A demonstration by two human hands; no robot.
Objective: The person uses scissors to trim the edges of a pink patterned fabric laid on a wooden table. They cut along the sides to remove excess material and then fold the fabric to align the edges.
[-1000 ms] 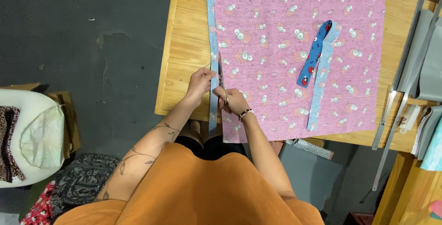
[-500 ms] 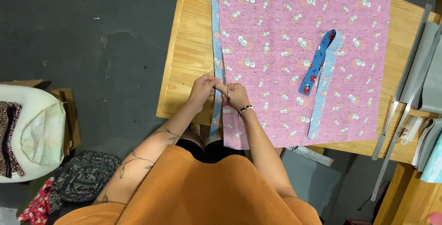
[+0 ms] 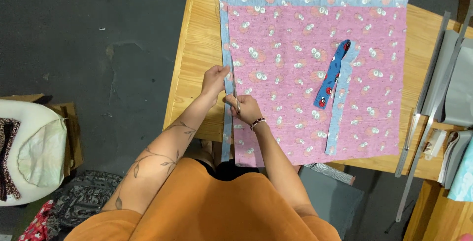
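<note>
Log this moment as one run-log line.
right hand: scissors | left hand: blue strip | pink fabric flat on table

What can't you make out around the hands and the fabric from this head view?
- Scissor blades: too thin to tell open or closed.
- Right hand: fingers curl under, grip hidden.
- Pink patterned fabric: near edge hangs past the wooden table.
- Left hand: fingertips hidden against the blue strip.
</note>
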